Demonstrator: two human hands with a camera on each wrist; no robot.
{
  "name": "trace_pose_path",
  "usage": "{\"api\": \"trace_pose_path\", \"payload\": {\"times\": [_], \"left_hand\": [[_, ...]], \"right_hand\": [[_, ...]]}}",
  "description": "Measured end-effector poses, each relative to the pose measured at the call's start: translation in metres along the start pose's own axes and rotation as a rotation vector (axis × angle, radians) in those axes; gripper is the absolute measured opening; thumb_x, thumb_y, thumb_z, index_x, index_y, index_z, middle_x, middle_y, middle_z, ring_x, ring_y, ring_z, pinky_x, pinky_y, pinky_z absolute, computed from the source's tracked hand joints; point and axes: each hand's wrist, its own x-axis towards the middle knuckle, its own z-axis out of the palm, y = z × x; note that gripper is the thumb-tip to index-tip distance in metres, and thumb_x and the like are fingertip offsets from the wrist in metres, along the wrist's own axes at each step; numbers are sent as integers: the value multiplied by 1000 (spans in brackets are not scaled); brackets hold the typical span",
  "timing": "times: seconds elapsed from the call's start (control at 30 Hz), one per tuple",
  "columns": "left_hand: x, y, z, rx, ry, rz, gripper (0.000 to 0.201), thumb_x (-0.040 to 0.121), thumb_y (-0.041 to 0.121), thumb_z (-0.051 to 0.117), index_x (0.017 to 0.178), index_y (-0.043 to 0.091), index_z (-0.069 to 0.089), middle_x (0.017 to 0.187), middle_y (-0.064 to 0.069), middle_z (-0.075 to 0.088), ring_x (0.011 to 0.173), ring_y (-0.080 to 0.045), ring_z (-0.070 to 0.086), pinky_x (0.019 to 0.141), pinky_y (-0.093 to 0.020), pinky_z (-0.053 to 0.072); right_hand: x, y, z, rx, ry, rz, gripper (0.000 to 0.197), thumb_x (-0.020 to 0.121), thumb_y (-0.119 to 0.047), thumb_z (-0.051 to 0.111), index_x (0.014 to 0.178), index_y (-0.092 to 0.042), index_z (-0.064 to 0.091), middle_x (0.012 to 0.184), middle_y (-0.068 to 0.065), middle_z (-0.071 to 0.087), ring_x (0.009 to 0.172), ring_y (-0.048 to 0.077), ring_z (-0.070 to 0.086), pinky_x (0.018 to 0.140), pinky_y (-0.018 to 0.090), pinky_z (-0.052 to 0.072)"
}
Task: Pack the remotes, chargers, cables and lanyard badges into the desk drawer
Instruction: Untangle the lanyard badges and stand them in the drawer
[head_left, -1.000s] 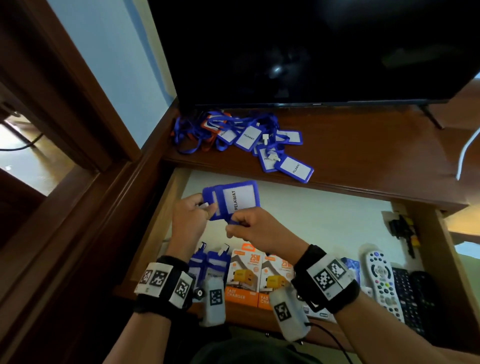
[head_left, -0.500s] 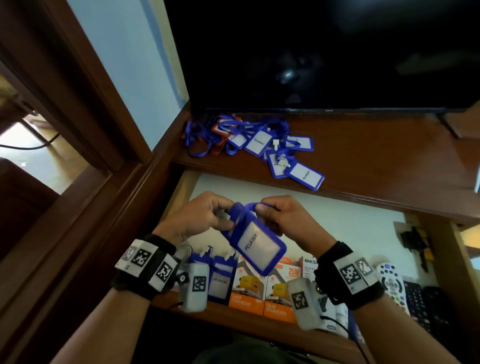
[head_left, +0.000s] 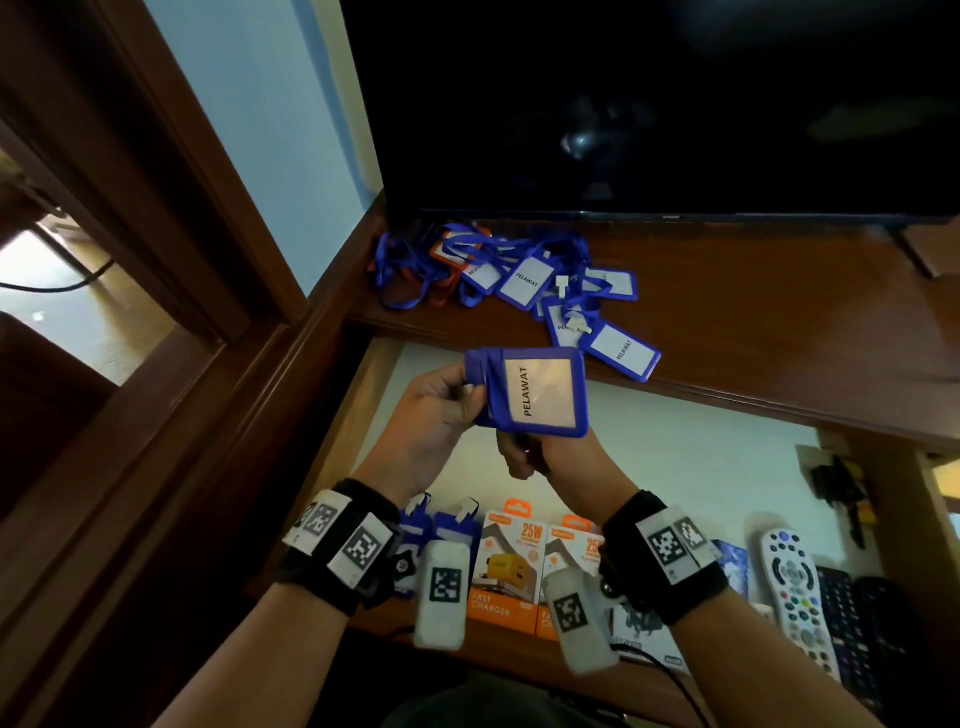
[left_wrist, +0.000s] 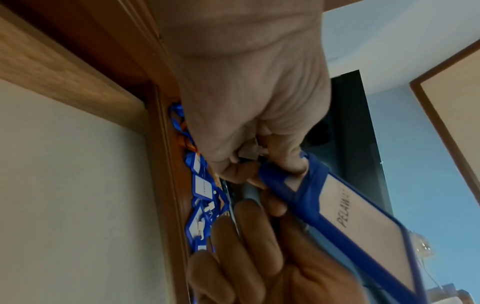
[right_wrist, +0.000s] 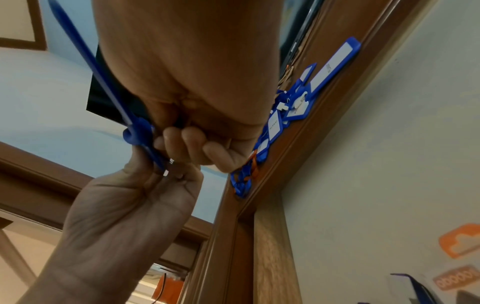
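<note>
Both hands hold a blue lanyard badge marked PELAWAT, face up above the open drawer. Its strap is wound round its left end. My left hand pinches that end, thumb on top. My right hand sits under the badge, fingers curled against its back. A pile of more blue and orange badges lies on the desk top near its front edge. In the drawer's front row stand two wrapped badges, orange charger boxes and remotes.
A dark TV screen stands behind the badge pile. A black and yellow item lies at the drawer's right side. Wooden framing runs along the left. The drawer's pale liner is bare behind the front row.
The badge has turned from hanging tilted downward to lying face up and level. My right hand has dropped from its top edge to beneath it, and the strap now sits wound round the left end.
</note>
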Motion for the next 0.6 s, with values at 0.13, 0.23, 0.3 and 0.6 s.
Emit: {"api": "trace_pose_path", "payload": {"times": [0.13,0.23,0.3,0.6], "left_hand": [[1,-5,-6,-11,11,-12,28,93,-4,43,108,7,64,108,-15,68,105,-25,62,91,-34,50],[2,-7,-14,4,-7,-30,29,93,-4,44,107,9,65,107,-12,69,105,-23,63,89,-30,52],[5,-8,-20,38,-19,-35,29,92,-4,44,107,10,66,106,-14,69,105,-24,63,89,-33,52],[30,-3,-73,595,-62,-202,22,83,-6,62,88,14,70,79,3,65,78,-9,57,72,-23,45]], "right_hand": [[2,10,1,10,-61,38,25,97,-23,44,78,-9,54,58,6,49,49,14,43,50,25,39],[2,14,-1,12,-117,64,25,92,-29,48,82,-8,59,60,7,53,51,15,47,52,26,41],[4,14,-3,-42,-168,92,29,94,-31,47,86,-7,61,63,10,53,53,16,47,53,26,41],[47,13,-41,-482,-64,291,24,98,-11,44,90,1,63,64,11,52,54,21,42,49,26,34]]}}
